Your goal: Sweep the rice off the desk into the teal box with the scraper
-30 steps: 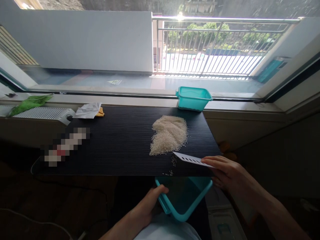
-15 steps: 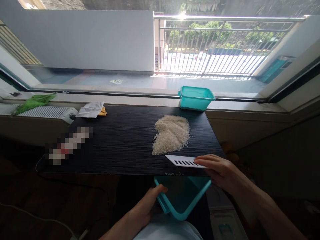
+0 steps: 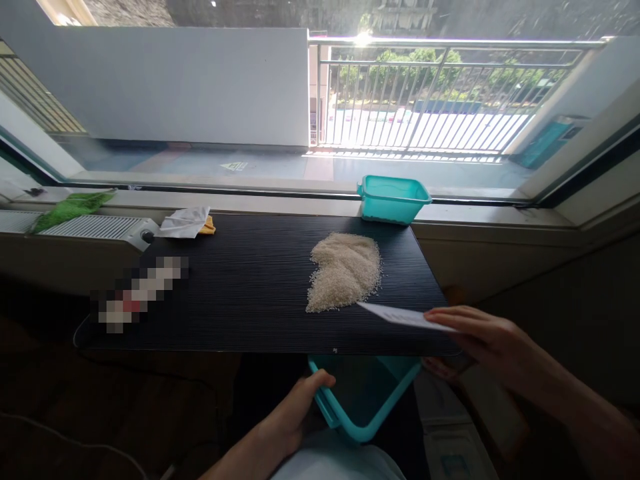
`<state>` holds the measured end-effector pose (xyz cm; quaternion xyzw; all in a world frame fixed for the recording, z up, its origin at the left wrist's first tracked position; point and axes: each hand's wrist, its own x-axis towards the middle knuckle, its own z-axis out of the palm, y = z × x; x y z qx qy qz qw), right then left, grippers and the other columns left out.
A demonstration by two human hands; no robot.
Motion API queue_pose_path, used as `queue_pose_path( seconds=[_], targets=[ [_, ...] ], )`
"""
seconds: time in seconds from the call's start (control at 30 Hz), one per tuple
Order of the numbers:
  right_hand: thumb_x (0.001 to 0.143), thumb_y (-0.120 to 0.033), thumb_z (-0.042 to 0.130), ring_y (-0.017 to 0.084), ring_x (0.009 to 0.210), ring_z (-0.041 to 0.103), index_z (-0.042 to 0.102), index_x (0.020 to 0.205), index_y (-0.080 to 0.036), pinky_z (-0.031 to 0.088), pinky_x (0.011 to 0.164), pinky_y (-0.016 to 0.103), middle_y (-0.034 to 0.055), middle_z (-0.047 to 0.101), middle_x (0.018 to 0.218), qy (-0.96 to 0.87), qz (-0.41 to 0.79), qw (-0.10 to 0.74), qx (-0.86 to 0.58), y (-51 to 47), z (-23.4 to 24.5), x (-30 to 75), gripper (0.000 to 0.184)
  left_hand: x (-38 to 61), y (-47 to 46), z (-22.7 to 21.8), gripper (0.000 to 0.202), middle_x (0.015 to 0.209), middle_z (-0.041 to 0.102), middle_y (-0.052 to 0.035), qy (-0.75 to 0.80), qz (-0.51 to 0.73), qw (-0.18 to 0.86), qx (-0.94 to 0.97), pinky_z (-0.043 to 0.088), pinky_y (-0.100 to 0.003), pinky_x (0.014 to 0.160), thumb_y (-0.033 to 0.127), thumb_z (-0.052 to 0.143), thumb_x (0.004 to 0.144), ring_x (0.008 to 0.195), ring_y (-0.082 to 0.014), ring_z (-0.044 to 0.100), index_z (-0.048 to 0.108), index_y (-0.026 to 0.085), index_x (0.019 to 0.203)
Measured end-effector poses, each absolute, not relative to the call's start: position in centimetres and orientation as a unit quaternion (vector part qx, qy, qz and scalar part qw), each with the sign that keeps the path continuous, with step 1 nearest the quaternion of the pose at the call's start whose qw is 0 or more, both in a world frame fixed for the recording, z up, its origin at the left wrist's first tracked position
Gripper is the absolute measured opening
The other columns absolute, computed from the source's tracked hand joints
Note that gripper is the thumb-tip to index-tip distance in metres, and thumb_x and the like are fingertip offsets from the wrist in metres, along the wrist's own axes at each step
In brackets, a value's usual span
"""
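White cloth [image 3: 185,222] at far L corner of tbl [image 3: 245,287]. My L hand [image 3: 296,408] is closed on L rim of teal bin [image 3: 361,432] below near edge, thumb over it, other fingers hidden. Rice pile [image 3: 345,270] R of ctr; 2nd bin [image 3: 393,201] at far R corner. White card [image 3: 395,315], tip just beside rice, gripped in my R hand [image 3: 477,330] nr near R corner.

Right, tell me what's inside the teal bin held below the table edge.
Inside the teal bin, gripped by the left hand, only dark, shadowed space shows; any contents can't be made out. The black table hides its far end.
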<state>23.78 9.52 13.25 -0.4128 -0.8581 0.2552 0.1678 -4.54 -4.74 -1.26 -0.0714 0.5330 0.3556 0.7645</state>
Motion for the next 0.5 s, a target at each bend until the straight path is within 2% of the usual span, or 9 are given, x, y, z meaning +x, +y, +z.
queue_pose_path(
  seconds=[0.13, 0.23, 0.4, 0.5],
  targets=[
    [0.093, -0.042, 0.049, 0.033, 0.1, 0.071, 0.077, 0.106, -0.023, 0.057, 0.087, 0.042, 0.0091, 0.077, 0.111, -0.821, 0.203, 0.207, -0.493, 14.8, 12.8, 24.0, 0.036, -4.4, -4.7, -0.8, 0.029, 0.073, 0.065, -0.005, 0.553, 0.359, 0.749, -0.06, 0.052, -0.035, 0.076, 0.034, 0.076, 0.066, 0.076, -0.025, 0.065, 0.058, 0.018, 0.084],
    [0.092, -0.048, 0.048, 0.037, 0.098, 0.071, 0.076, 0.107, -0.023, 0.057, 0.083, 0.047, 0.0099, 0.078, 0.107, -0.805, 0.171, 0.221, -0.523, 18.3, 12.2, 23.5, 0.04, -4.4, -4.7, -0.6, 0.03, 0.076, 0.065, -0.0058, 0.556, 0.358, 0.748, -0.062, 0.052, -0.037, 0.078, 0.033, 0.077, 0.066, 0.079, -0.0259, 0.065, 0.058, 0.019, 0.085],
    [0.092, -0.053, 0.045, 0.034, 0.095, 0.072, 0.077, 0.104, -0.023, 0.055, 0.08, 0.042, 0.0112, 0.079, 0.1, -0.807, 0.147, 0.214, -0.53, 22.5, 11.3, 21.9, 0.045, -4.5, -4.7, -1.1, 0.029, 0.081, 0.065, -0.0071, 0.555, 0.353, 0.751, -0.048, 0.051, -0.039, 0.082, 0.033, 0.074, 0.069, 0.082, -0.0265, 0.064, 0.058, 0.018, 0.088],
    [0.091, -0.053, 0.048, 0.031, 0.089, 0.073, 0.078, 0.097, -0.024, 0.056, 0.076, 0.039, 0.0091, 0.08, 0.095, -0.818, 0.151, 0.204, -0.517, 23.0, 11.3, 21.3, 0.042, -4.5, -4.6, -1.2, 0.027, 0.079, 0.064, -0.0059, 0.545, 0.352, 0.759, -0.054, 0.051, -0.038, 0.082, 0.032, 0.074, 0.07, 0.081, -0.0252, 0.064, 0.058, 0.018, 0.087]
  ],
)
